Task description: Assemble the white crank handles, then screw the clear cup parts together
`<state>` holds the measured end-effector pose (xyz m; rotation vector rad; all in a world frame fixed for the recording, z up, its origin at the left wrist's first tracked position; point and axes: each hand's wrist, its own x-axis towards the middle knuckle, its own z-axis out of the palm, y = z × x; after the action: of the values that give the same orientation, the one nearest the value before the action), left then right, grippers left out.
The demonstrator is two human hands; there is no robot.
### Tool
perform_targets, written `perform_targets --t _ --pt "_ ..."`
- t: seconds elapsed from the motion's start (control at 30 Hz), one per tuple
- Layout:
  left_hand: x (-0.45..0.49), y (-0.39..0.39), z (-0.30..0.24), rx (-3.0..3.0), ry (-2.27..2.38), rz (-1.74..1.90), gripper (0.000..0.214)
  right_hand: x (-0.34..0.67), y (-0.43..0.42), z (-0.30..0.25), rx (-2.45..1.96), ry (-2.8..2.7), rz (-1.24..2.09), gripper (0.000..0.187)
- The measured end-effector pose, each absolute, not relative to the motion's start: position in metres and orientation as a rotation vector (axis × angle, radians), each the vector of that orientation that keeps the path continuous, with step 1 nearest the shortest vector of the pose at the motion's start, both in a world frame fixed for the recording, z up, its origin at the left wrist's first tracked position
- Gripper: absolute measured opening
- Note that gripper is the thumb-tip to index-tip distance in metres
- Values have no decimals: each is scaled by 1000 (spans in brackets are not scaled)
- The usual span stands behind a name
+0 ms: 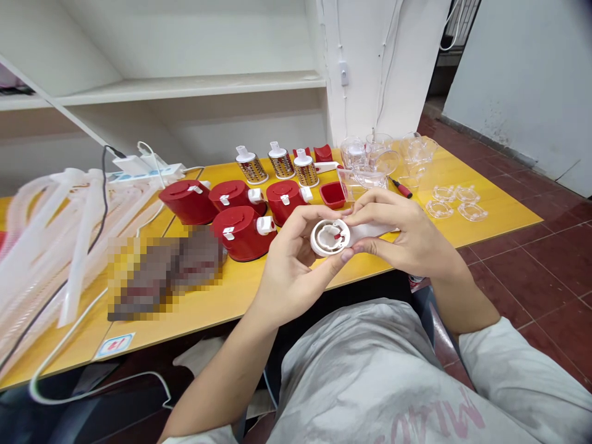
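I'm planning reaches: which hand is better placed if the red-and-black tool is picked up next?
Probably the right hand: the red-and-black tool lies just beyond it, while the left hand is farther off. Both hold the round white part, so the right would first have to let go.

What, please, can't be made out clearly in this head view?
In the head view:
- Round white part: its underside, hidden by the left hand and its own rim.
- Grey-brown patch: its details, blurred by pixelation.
- Table label: its print, too small to read.
- Pale tubes: some ends, cut off by the left edge.
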<state>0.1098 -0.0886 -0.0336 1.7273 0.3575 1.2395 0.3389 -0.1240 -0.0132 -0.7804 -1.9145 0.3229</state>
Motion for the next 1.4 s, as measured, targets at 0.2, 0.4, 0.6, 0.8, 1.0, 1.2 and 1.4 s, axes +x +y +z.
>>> perform_targets --t 0.2,0.4,0.6,0.8,1.0,1.2,1.4 --pt "111 -88 -38 1725 354 1224 55 340 -123 -14 -830 -1883 374 35" --pt "113 -90 -44 1754 362 1201 54 339 -125 -13 -904 -1910 319 28" --pt "116 -98 -45 1760 430 1176 56 336 -135 -10 -994 -1980 219 19" --pt "124 -96 -48 1637 455 1198 52 332 -134 -15 -1052 -2017 130 16" --pt "124 -92 -43 1536 465 1291 42 322 -127 -20 -965 -1987 -50 5" --pt "119 -91 -39 1584 450 1361 39 318 -122 -22 -934 -1972 -132 10" --pt "121 -88 -40 1566 430 1402 41 318 -119 -24 -885 -1962 -208 12"
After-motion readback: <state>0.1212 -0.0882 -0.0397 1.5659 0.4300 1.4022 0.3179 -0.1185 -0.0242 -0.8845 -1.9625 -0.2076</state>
